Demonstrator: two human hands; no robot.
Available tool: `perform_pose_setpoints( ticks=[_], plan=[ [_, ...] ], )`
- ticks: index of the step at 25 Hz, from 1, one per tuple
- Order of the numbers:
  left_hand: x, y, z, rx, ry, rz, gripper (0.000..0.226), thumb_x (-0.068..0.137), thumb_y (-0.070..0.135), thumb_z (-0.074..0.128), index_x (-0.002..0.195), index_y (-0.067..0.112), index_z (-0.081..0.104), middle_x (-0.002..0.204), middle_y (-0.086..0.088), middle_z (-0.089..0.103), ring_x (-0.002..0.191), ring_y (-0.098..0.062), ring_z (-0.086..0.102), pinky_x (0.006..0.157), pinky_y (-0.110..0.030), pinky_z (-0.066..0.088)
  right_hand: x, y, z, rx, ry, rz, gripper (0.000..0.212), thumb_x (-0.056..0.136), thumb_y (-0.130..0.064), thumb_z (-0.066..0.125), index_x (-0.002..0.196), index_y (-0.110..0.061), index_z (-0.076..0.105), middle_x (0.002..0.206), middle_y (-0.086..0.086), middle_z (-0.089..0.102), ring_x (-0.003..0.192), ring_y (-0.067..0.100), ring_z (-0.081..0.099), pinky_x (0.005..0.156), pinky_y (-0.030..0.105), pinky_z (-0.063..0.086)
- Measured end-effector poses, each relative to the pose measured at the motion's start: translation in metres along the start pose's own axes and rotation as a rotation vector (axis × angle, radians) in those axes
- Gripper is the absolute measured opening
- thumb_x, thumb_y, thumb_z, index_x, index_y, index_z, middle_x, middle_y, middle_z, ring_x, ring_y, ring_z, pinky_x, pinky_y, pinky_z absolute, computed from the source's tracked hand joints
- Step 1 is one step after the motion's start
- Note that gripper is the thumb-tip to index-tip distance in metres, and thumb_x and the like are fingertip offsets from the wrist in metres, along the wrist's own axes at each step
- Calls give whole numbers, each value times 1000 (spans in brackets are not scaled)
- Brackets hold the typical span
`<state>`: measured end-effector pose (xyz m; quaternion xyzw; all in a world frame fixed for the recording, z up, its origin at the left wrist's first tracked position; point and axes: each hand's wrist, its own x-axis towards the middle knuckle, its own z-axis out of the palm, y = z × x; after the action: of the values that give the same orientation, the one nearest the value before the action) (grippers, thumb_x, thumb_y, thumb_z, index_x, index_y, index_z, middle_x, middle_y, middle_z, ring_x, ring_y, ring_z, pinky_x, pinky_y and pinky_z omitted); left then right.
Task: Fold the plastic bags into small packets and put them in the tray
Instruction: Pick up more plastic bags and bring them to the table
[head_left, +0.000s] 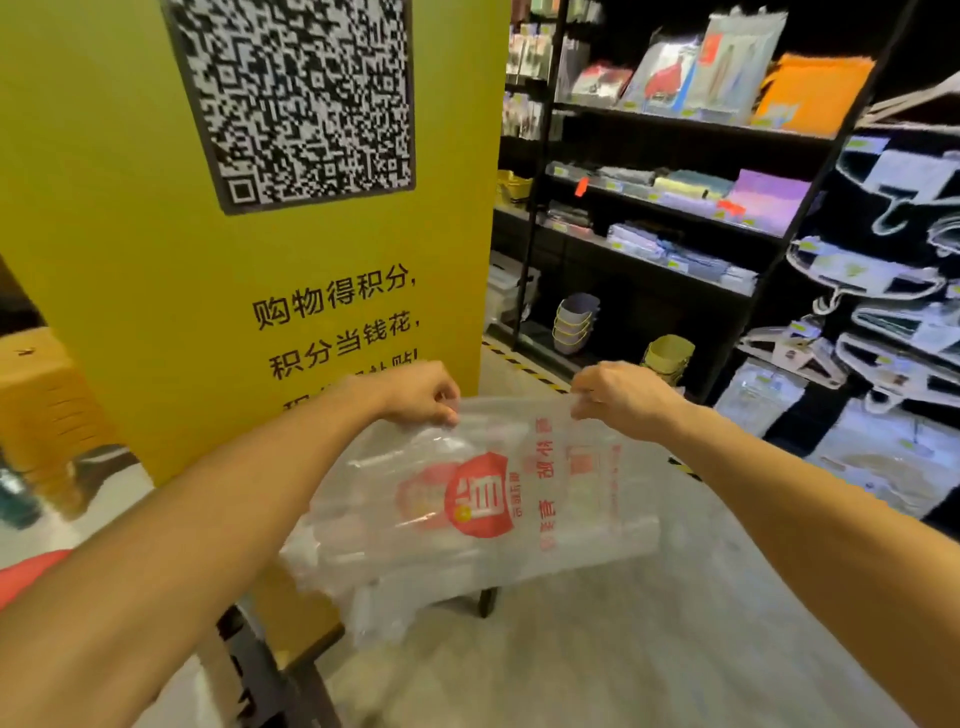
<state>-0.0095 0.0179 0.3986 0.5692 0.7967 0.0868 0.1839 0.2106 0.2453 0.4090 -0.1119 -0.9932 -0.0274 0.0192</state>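
Observation:
A clear plastic bag (483, 499) with a red logo and red lettering hangs spread out in the air in front of me. My left hand (421, 392) pinches its upper left edge. My right hand (618, 392) pinches its upper right edge. Both arms are stretched forward, and the bag sags down and toward me between them. No tray is in view.
A tall yellow sign board (249, 234) with a QR code stands directly ahead on the left. Black shelves (675, 208) with folded goods fill the right side. Stacked baskets (574, 322) sit on the grey floor (623, 623). An orange stool (47, 410) is at the far left.

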Motion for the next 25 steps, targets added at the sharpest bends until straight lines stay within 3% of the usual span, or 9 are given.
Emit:
perform_pose_setpoints(
  ticks=[4, 7, 11, 14, 16, 20, 22, 24, 25],
  plan=[
    [23, -46, -2, -35, 12, -37, 20, 94, 29, 75, 77, 19, 70, 73, 1, 69, 69, -19, 63, 70, -39, 50, 64, 16, 11, 77, -119, -8, 16, 99, -25, 66, 89, -30, 54, 82, -9, 62, 76, 16, 60, 57, 25, 36],
    [37, -76, -4, -93, -29, -83, 6, 94, 20, 73, 97, 16, 75, 89, -2, 74, 84, -23, 69, 78, -41, 53, 117, 20, 20, 91, -178, -53, 13, 97, -28, 69, 90, -25, 59, 87, -4, 66, 78, 17, 60, 62, 31, 41],
    [51, -118, 7, -163, -76, -229, 29, 95, 26, 73, 122, 18, 70, 113, 2, 71, 104, -20, 66, 92, -37, 54, 197, 27, 48, 100, -274, -123, 21, 97, -35, 70, 80, -28, 59, 88, -8, 69, 76, 11, 60, 62, 30, 38],
    [62, -177, 41, -133, -109, -423, 14, 91, 32, 79, 96, 21, 71, 92, 6, 71, 87, -18, 66, 73, -32, 52, 272, 35, 96, 92, -357, -214, 24, 98, -37, 68, 79, -26, 58, 85, -4, 70, 78, 16, 64, 69, 39, 48],
    [67, -210, 69, -172, -72, -542, 15, 87, 33, 82, 81, 30, 69, 87, 5, 72, 85, -20, 68, 71, -33, 52, 321, 35, 141, 86, -401, -320, 16, 99, -29, 66, 87, -19, 63, 91, -1, 72, 84, 20, 66, 77, 40, 52],
    [79, -249, 122, -163, -105, -733, 21, 85, 19, 80, 74, 25, 62, 79, 4, 65, 78, -19, 62, 67, -31, 47, 386, 22, 244, 23, -459, -482, 13, 95, -31, 59, 86, -23, 59, 101, -4, 74, 96, 23, 70, 78, 41, 57],
    [88, -260, 148, -143, -195, -781, 11, 87, 12, 75, 92, 19, 68, 92, 2, 62, 89, -19, 60, 70, -28, 45, 403, 13, 292, 7, -465, -557, 16, 97, -37, 58, 95, -23, 65, 109, -1, 73, 104, 27, 69, 77, 34, 53],
    [93, -271, 178, -118, -216, -831, 30, 89, 8, 71, 118, 13, 68, 116, -5, 65, 99, -18, 59, 81, -26, 47, 413, 1, 328, -36, -439, -624, 19, 100, -40, 58, 103, -24, 67, 115, 6, 72, 109, 29, 67, 72, 31, 42],
    [93, -274, 190, -107, -189, -841, 28, 92, 6, 68, 119, 12, 68, 119, -8, 66, 94, -15, 58, 78, -24, 46, 418, -5, 344, -51, -413, -653, 19, 101, -40, 58, 103, -23, 67, 115, 7, 72, 110, 30, 66, 72, 32, 38]
  ],
)
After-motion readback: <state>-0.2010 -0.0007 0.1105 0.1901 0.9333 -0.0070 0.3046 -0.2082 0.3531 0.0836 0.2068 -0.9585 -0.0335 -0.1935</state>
